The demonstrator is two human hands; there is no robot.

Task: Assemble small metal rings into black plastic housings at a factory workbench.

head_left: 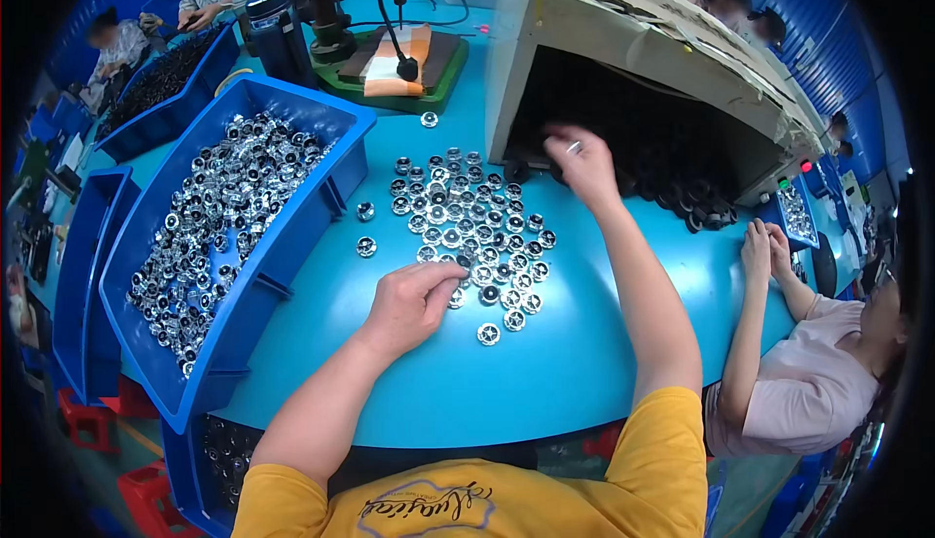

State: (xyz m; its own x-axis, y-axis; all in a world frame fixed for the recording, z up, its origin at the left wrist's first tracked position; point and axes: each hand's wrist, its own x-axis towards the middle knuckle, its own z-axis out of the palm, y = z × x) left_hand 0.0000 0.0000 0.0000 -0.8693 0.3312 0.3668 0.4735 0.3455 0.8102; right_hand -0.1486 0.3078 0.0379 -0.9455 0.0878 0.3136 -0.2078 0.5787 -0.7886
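Note:
My left hand [414, 302] is closed in a pinch at the near left edge of a spread of small shiny silver round parts with dark centres [484, 273]. A small black round part [464, 261] shows at its fingertips. My right hand [584, 165], wearing a ring, is held at the mouth of a large off-white box [508, 100]. Its fingers are smeared by motion, so whether they hold anything cannot be seen. Black round parts [696, 202] fill the dark inside of that box and spill out along its lower edge.
On the left, a blue bin [360, 124] holds many more silver parts. Behind stands a green drill press [326, 27] with an orange-and-white cloth, beside a dark flask [278, 32]. A co-worker [799, 372] sits at the right, hands on the blue table [390, 402].

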